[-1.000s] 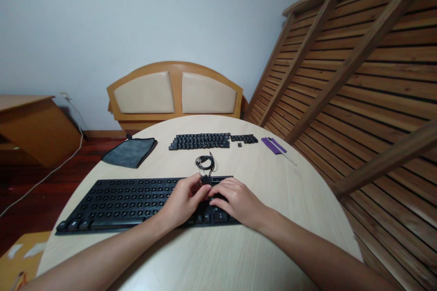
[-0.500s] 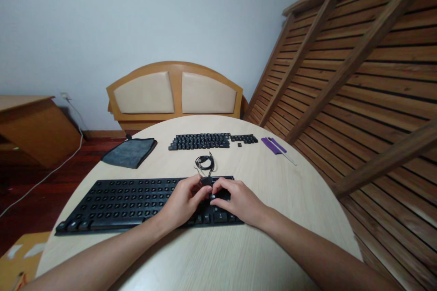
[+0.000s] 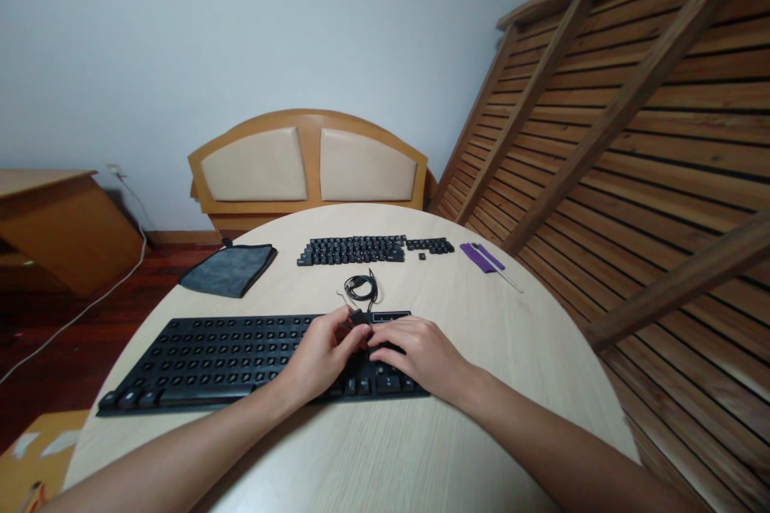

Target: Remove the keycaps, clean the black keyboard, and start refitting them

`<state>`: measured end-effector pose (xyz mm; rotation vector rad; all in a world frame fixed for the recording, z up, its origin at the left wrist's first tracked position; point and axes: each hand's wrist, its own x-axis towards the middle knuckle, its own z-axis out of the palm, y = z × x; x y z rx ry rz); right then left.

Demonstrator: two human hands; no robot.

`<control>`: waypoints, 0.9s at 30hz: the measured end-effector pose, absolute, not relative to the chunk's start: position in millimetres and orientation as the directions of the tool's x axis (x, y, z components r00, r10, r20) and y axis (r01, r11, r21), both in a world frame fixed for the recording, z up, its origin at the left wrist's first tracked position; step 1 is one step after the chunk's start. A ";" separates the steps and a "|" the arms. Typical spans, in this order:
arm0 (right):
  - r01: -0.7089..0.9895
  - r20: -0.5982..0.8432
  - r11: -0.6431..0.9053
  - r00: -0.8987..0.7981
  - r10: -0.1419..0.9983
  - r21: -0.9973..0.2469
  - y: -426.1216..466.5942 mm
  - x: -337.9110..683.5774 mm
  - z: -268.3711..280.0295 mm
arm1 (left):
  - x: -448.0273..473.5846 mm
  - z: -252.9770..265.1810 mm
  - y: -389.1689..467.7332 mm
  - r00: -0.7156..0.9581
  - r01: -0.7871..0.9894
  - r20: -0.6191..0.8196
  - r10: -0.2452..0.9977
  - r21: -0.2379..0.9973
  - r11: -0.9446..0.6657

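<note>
Holding the wire keycap puller [image 3: 359,317] by its black middle, my left hand [image 3: 320,351] has its thumb and finger pinched tight, just over the right part of the black keyboard [image 3: 208,349]. A thin wire end of the puller points away from me, toward the keyboard's far side and a bit left. The keyboard is long from left to right and lies under both my hands. My right hand [image 3: 416,343] is nearer to its right end, where some black keys [image 3: 388,382] sit by the near edge. My right fingers bend close to the puller, but I can't tell if they hold anything, as my hand hides the spot. Beyond the keyboard lie a coiled black cable [image 3: 374,288] and, farther off, rows of loose keycaps [image 3: 354,248].
</note>
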<state>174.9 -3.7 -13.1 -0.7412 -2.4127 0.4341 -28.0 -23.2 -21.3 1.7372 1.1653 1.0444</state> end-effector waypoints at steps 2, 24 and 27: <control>0.381 0.430 0.795 -0.688 0.585 -0.471 -4.1 176.0 -10.5 | -28.6 -22.7 -21.4 0.224 0.318 0.202 0.953 0.910 -0.268; 0.740 0.299 0.291 -0.127 0.946 -0.607 148.4 287.2 -31.2 | -30.9 -29.6 -17.3 0.210 0.340 0.147 0.967 0.916 -0.213; 0.777 0.316 0.284 -0.116 0.942 -0.562 160.3 289.4 -33.9 | -30.2 -27.5 -17.9 0.215 0.348 0.149 0.965 0.912 -0.218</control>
